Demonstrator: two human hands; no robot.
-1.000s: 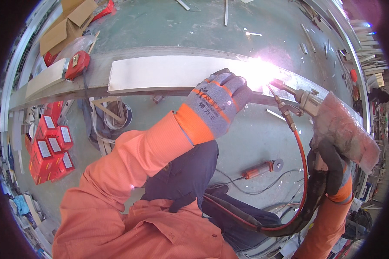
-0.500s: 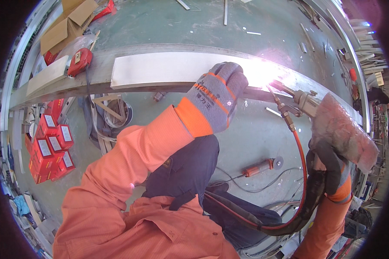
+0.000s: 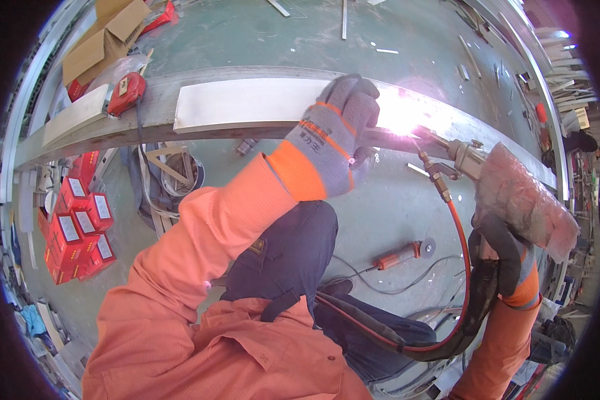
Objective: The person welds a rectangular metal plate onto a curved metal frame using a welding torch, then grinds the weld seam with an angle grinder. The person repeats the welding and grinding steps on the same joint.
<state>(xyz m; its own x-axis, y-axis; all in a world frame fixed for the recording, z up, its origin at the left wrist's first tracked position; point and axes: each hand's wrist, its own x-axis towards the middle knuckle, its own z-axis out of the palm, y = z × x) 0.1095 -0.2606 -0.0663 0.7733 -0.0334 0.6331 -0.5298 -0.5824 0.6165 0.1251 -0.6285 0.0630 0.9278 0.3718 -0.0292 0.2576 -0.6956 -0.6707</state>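
A white metal strip lies along a long grey metal beam across the view. My left hand, in a grey and orange glove, is closed over the strip, its fingers together on top and the thumb at the near edge. To its right my right hand, also gloved, is wrapped round the grip of a welding torch whose body is covered in clear and reddish plastic. Its tip meets the strip in a bright glare, which hides the metal there. A brass fitting with an orange hose joins the torch near its nozzle.
A red tape measure sits on the beam at left. Below it stand a bucket and stacked red boxes. An angle grinder with its cord lies on the floor near my knees. A cardboard box is far left.
My left hand has shifted slightly farther over the strip, with its thumb now more apart below. The torch, the glare and my right hand have moved slightly left.
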